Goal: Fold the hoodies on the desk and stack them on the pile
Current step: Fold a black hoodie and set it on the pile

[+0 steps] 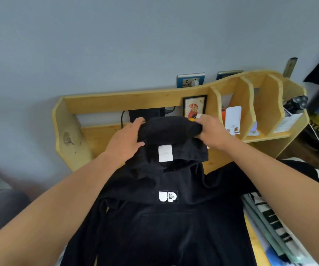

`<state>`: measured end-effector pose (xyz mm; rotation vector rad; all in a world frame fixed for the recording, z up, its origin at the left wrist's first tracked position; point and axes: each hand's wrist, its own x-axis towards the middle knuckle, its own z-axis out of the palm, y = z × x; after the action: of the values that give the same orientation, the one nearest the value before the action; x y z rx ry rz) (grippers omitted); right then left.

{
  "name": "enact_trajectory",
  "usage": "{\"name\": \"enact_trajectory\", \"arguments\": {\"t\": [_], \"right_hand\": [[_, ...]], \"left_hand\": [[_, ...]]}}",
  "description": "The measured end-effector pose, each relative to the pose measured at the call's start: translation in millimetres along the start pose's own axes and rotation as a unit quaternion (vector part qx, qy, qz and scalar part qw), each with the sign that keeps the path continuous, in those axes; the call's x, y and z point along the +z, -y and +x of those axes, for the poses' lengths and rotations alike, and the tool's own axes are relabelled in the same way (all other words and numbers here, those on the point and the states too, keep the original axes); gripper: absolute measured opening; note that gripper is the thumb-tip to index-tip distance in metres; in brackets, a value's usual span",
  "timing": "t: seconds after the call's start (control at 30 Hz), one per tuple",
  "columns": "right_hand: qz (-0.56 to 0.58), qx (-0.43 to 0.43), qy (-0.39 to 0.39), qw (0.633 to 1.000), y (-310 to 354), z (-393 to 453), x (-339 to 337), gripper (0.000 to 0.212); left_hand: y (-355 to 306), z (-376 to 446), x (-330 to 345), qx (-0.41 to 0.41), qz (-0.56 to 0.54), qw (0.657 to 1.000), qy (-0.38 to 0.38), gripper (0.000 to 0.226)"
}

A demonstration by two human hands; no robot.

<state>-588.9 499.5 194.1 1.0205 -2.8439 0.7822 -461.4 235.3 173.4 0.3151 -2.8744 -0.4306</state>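
A black hoodie point(166, 223) lies front up on the wooden desk, with a white chest logo point(167, 196) and a white neck label point(165, 153). Its hood point(169, 129) is lifted at the far end. My left hand point(127, 140) grips the hood's left edge and my right hand point(211, 131) grips its right edge, both closed on the fabric. More black fabric with a white stripe point(308, 171) lies to the right, partly under my right forearm.
A wooden shelf unit point(154, 98) with upright dividers stands at the desk's back against the grey wall. It holds a framed picture point(194, 107), a white stand point(232, 120) and a dark shaver point(297, 103). Striped and grey fabrics point(270, 223) lie at the right.
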Motion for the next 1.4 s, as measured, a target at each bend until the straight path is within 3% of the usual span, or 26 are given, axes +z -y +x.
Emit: {"name": "enact_trajectory", "arguments": {"t": [0.1, 0.13, 0.2, 0.23, 0.27, 0.33, 0.37, 0.53, 0.63, 0.7, 0.83, 0.9, 1.0, 1.07, 1.1, 1.13, 1.17, 1.2, 1.27, 1.33, 1.4], "right_hand": [[0.066, -0.001, 0.043, 0.997, -0.6, -4.1, 2.8, 0.017], [0.083, 0.009, 0.051, 0.995, -0.2, -4.0, 1.9, 0.017], [0.113, 0.041, 0.05, 0.991, -4.7, -1.6, -1.8, 0.023], [0.124, 0.06, 0.049, 0.989, -9.0, -0.8, -4.9, 0.026], [0.122, 0.074, 0.052, 0.988, -14.6, -0.6, -6.5, 0.027], [0.085, 0.076, 0.067, 0.991, -23.9, -2.0, -6.7, 0.025], [0.074, 0.072, 0.075, 0.992, -28.2, -3.0, -5.1, 0.025], [0.072, 0.044, 0.107, 0.991, -44.3, -15.5, 4.7, 0.028], [-0.002, 0.008, 0.127, 0.992, -47.9, -22.5, 16.5, 0.039], [-0.09, -0.041, 0.071, 0.993, -43.6, -23.1, 24.7, 0.039], [-0.148, -0.145, -0.03, 0.978, -38.7, -60.4, 45.0, 0.036], [-0.143, -0.178, 0.027, 0.973, -46.5, -119.9, 72.1, 0.038], [-0.139, -0.16, 0.302, 0.929, -61.2, -226.5, 115.7, 0.049], [-0.105, -0.115, 0.371, 0.915, -71.6, -265.3, 133.0, 0.049], [-0.086, -0.091, 0.343, 0.931, -74.2, -268.9, 140.6, 0.046], [-0.053, -0.04, 0.286, 0.956, -75.6, -263.9, 148.2, 0.04], [-0.009, 0.053, 0.22, 0.974, -75.6, -253.5, 154.9, 0.032], [0.027, 0.162, 0.164, 0.973, -77.9, -239.2, 163.7, 0.028], [0.092, 0.357, 0.142, 0.919, -80.1, -205.2, 178.9, 0.044], [0.184, 0.47, 0.182, 0.844, -76.9, -180.9, 191.1, 0.066], [0.262, 0.525, 0.187, 0.788, -71.0, -167.2, 198.0, 0.062]], "left_hand": [[11.8, -1.1, 14.8, -0.11, -0.062, 0.989, -0.072, 0.009], [13.4, -2.9, 20.5, -0.147, -0.146, 0.975, -0.08, 0.007], [10.0, -7.4, 25.7, -0.216, -0.382, 0.896, -0.065, 0.012], [7.7, -11.1, 27.1, -0.228, -0.439, 0.868, -0.045, 0.017], [7.5, -14.0, 28.4, -0.212, -0.433, 0.876, -0.019, 0.025], [11.2, -20.8, 30.6, -0.137, -0.278, 0.95, 0.039, 0.046], [14.0, -23.3, 30.9, -0.103, -0.212, 0.97, 0.061, 0.05], [23.5, -32.2, 35.4, 0.012, -0.083, 0.984, 0.158, 0.045], [24.4, -31.4, 44.0, 0.049, 0.033, 0.994, 0.087, 0.027], [22.5, -22.6, 44.7, 0.039, 0.086, 0.995, 0.038, 0.031], [31.1, -38.9, 52.2, 0.025, 0.027, 0.998, -0.059, 0.044], [52.0, -91.0, 76.9, 0.081, 0.045, 0.996, -0.017, 0.054], [96.3, -197.6, 124.8, 0.199, 0.078, 0.964, 0.158, 0.044], [116.9, -238.6, 144.9, 0.219, 0.063, 0.94, 0.253, 0.039], [119.5, -245.2, 152.5, 0.167, 0.029, 0.951, 0.259, 0.038], [114.8, -242.1, 157.1, 0.063, -0.026, 0.965, 0.254, 0.036], [105.3, -232.3, 160.1, -0.068, -0.086, 0.965, 0.236, 0.033], [94.5, -219.7, 165.0, -0.197, -0.142, 0.945, 0.219, 0.029], [76.7, -192.3, 178.2, -0.394, -0.248, 0.856, 0.223, 0.032], [63.2, -174.5, 190.1, -0.452, -0.31, 0.8, 0.244, 0.044], [54.0, -167.4, 200.4, -0.476, -0.336, 0.77, 0.262, 0.041]]}}
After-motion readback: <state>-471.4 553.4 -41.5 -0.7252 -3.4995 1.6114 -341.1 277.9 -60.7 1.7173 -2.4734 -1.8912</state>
